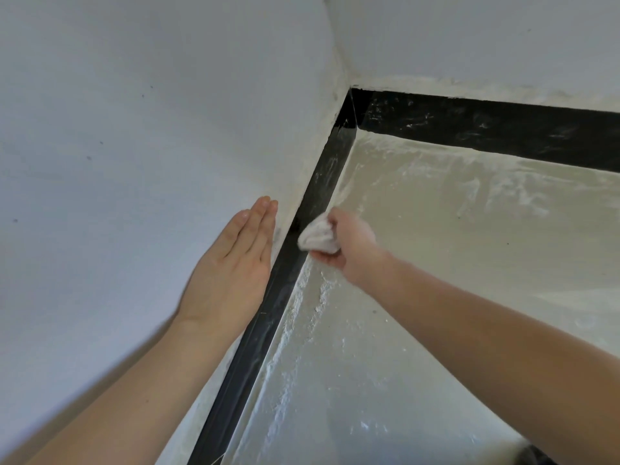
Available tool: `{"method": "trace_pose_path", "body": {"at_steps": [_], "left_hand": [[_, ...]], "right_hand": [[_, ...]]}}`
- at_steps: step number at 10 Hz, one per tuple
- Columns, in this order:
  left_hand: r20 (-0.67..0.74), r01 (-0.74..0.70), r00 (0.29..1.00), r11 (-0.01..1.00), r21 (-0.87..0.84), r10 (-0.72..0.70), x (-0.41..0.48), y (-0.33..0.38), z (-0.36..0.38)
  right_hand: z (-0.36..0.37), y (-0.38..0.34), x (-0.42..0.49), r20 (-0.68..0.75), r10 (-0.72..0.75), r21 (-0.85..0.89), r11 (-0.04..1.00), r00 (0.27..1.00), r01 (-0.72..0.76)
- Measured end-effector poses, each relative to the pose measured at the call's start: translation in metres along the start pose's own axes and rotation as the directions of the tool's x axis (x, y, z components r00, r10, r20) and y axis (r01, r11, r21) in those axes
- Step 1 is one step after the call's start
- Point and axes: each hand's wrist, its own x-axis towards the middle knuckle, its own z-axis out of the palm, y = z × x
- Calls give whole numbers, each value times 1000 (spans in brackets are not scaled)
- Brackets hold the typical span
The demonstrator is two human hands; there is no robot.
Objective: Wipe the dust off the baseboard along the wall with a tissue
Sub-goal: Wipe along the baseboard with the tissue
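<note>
From the head camera, looking down into a room corner: a black baseboard [288, 263] runs along the foot of the left wall [134, 129] to the corner, where it meets a second black strip under the far wall. The right hand [345, 243] has its grip closed around a crumpled white tissue [317, 236], fingers curled tight over the wad, and presses it against the face of the baseboard about midway along the visible run. The left hand [231, 266] holds nothing; it lies flat and open against the wall just above the baseboard, fingers together and pointing toward the corner, apparently as a brace. The floor [436, 263] beside the strip is pale and streaked with white powder, thickest right along the baseboard's lower edge. Pale smears show on the strip between the tissue and the corner and on the far strip; whether these are dust or reflections is hard to say.

The tissue will handle as light, soft and easily torn, so a bunched wad gripped from behind, as here, suits it; moderate pressure seems wise, since the rough floor edge could shred it.
</note>
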Motion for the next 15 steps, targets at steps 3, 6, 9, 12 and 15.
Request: {"method": "trace_pose_path", "body": {"at_steps": [3,6,9,12,15], "left_hand": [[-43,14,999,998,54,-12,-1,1,1],[-75,72,995,997,19,-70,3,5,7],[-111,82,990,997,-8,-82,2,8,9],[-84,103,991,994,-30,-106,8,5,3],[-69,104,992,994,-45,-107,8,8,4]], "right_hand": [[14,-48,24,4,-259,-126,958,966,258],[-10,-11,-3,-3,-32,-126,992,999,31],[13,-30,30,94,-16,-292,955,995,43],[-15,-40,28,-70,-155,8,988,985,156],[8,46,8,171,270,-400,898,948,-183]]}}
